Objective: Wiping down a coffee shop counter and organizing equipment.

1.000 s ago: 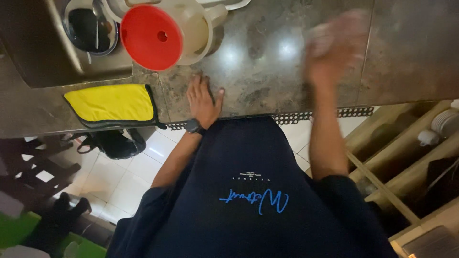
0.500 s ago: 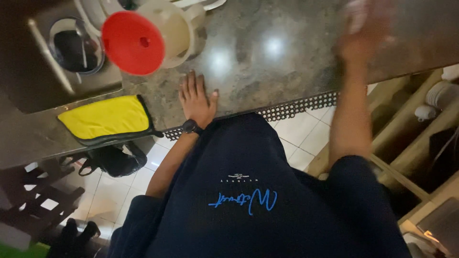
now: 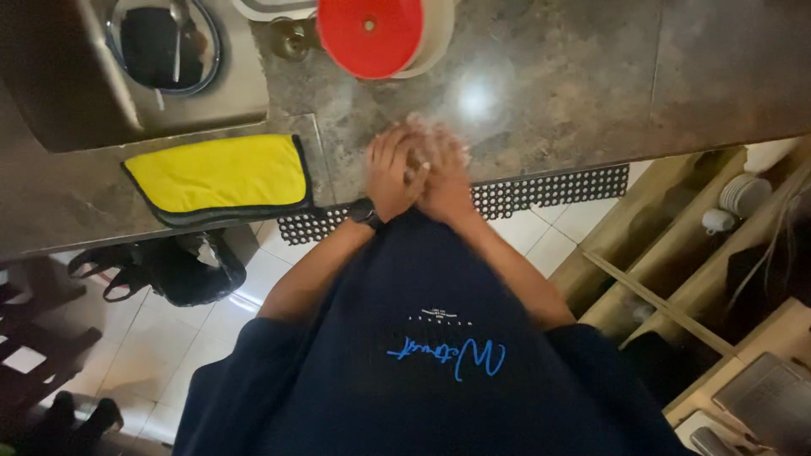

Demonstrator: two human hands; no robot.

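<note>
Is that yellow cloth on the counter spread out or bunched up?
Spread flat: the yellow cloth lies smooth beside the sink.

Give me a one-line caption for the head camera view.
Left hand and right hand pressed together above a stone counter, yellow cloth alongside.

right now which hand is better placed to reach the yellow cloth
Left, probably. Both hands are pressed together over the counter edge, but the left hand is on the side of the yellow cloth; the right hand would have to cross over it.
</note>
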